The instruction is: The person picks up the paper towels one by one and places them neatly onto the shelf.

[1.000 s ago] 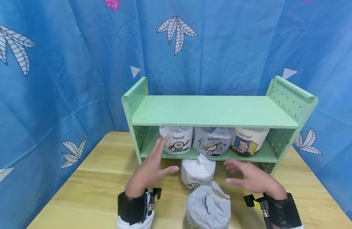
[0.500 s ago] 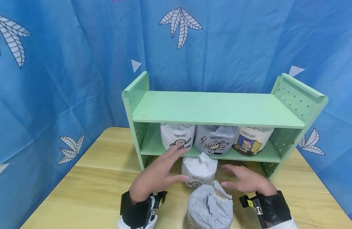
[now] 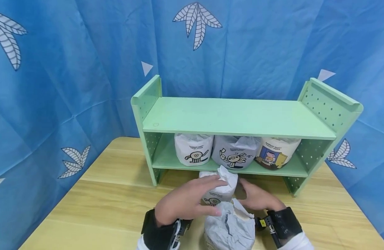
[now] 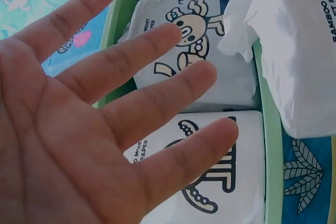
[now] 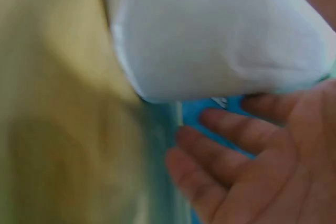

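Note:
A white wrapped toilet paper roll [image 3: 222,191] stands on the table in front of the shelf, its top paper twisted to a peak. My left hand [image 3: 190,199] overlaps its left side in the head view; the left wrist view shows that hand's fingers [image 4: 152,100] straight and spread, apart from the roll's wrapper [image 4: 299,72]. My right hand [image 3: 259,196] is at the roll's right side. In the right wrist view its loosely bent fingers [image 5: 228,129] lie close alongside the white roll [image 5: 199,40]. A grey wrapped roll [image 3: 229,229], wrapper torn at the top, stands nearer me.
A green two-tier shelf [image 3: 239,116] stands on the wooden table [image 3: 95,205]. Its lower tier holds a white roll [image 3: 193,149], a grey roll [image 3: 234,152] and a cream roll [image 3: 277,152] with a colour picture. A blue patterned curtain [image 3: 260,48] hangs behind.
Both hands have moved inward toward the white roll on the table, the left one rightward and down, the right one leftward. The rolls stay in place; the head view has shifted slightly.

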`<state>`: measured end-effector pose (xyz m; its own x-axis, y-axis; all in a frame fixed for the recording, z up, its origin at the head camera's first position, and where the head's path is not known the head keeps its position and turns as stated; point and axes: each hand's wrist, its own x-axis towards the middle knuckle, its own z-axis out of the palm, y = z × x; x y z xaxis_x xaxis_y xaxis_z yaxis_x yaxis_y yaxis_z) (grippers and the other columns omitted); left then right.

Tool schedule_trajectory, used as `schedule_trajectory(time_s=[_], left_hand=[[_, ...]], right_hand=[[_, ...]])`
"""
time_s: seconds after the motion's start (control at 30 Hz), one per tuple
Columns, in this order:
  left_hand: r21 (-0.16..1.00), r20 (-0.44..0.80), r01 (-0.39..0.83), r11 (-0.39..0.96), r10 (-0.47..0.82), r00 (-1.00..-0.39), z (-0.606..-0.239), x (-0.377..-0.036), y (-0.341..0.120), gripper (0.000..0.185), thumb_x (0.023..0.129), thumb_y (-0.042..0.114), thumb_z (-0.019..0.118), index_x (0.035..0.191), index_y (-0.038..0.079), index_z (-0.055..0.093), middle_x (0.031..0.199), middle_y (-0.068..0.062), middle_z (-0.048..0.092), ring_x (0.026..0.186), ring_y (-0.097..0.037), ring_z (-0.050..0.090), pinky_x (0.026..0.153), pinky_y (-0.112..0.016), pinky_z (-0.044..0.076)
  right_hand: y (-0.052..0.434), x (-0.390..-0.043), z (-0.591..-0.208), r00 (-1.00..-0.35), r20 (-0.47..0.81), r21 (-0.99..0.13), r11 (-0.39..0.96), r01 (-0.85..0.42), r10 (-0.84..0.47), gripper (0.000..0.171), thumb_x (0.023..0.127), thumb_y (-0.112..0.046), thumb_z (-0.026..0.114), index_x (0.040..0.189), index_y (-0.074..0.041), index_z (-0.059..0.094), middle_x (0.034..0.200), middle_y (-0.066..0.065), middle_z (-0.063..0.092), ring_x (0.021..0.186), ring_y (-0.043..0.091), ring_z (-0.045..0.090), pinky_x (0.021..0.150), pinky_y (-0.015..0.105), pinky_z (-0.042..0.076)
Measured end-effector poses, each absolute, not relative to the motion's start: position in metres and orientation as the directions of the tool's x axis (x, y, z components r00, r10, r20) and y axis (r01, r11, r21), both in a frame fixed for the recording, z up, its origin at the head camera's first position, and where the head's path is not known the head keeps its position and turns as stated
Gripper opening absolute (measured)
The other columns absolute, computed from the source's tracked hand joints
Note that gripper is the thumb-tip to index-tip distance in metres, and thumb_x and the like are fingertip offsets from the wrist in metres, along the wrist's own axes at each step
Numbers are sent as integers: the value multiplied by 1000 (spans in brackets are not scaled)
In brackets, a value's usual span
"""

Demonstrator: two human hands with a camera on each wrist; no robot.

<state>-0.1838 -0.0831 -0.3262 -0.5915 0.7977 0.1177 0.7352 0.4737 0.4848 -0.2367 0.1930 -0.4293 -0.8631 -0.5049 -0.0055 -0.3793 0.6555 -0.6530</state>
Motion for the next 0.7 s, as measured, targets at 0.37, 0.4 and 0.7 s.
schedule_trajectory(time_s=[0.37, 0.4, 0.7], left_hand=[[451, 166, 819, 354, 869, -467, -328, -185, -75, 60, 93, 37, 64, 142, 8, 45, 142, -5, 49, 132, -13, 41, 110, -26, 32], [444, 179, 828, 344, 871, -458, -329, -185, -74, 60, 93, 37, 65, 141, 8, 45, 141, -5, 50, 131, -12, 42, 109, -25, 33], [434, 200, 848, 304, 885, -420, -331, -184, -71, 56, 92, 36, 65, 138, 8, 48, 123, -1, 59, 113, -6, 53, 100, -14, 36]], right_hand=[[176, -247, -463, -827, 252, -818, 346, -460, -503, 79, 82, -22, 77, 145, -3, 33, 137, 12, 49, 121, 21, 48, 102, 29, 39], [175, -248, -464, -831, 255, -831, 326, -450, -495, 80, 81, -21, 77, 146, -4, 32, 138, 11, 48, 121, 20, 48, 102, 26, 37], [165, -249, -464, -875, 220, -901, 254, -352, -432, 73, 75, -16, 80, 135, -3, 42, 125, 10, 55, 110, 21, 53, 97, 28, 42]])
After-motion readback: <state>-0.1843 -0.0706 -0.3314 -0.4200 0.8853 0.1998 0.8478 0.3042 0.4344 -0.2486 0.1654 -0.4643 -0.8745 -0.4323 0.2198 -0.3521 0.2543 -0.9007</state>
